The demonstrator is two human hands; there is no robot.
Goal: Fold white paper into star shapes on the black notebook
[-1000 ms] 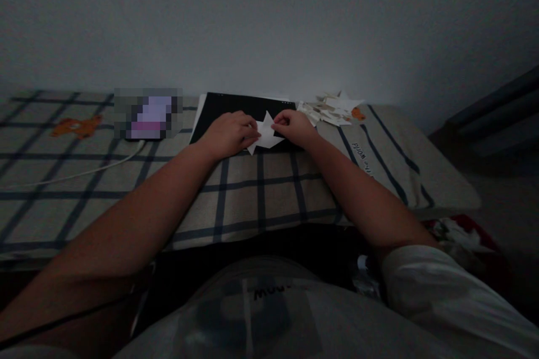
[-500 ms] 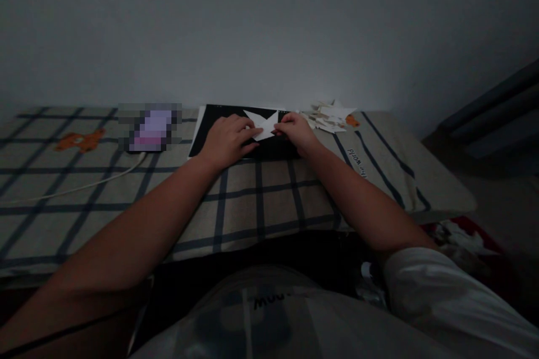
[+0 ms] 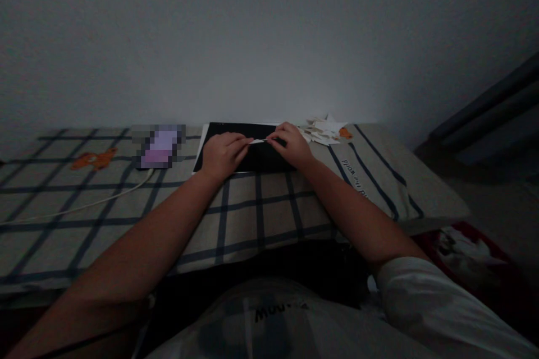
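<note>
A folded white paper piece [image 3: 258, 141] is held edge-on between both hands, just above a black board [image 3: 252, 157] that lies on the checked bedcover [image 3: 252, 207]. My left hand [image 3: 223, 154] pinches its left end, fingers closed. My right hand [image 3: 290, 143] pinches its right end, fingers curled. From here the paper shows only as a thin strip.
A pile of white paper scraps [image 3: 324, 129] lies right of the board against the wall. A blurred-out device [image 3: 159, 146] with a white cable [image 3: 84, 205] sits to the left. An orange bear print [image 3: 95, 158] marks the cover. Red cloth [image 3: 463, 241] lies at lower right.
The paper, flat and star-like on the board a second ago, has been lifted and turned until it is seen edge-on. The camera has tilted up, so everything sits lower in view.
</note>
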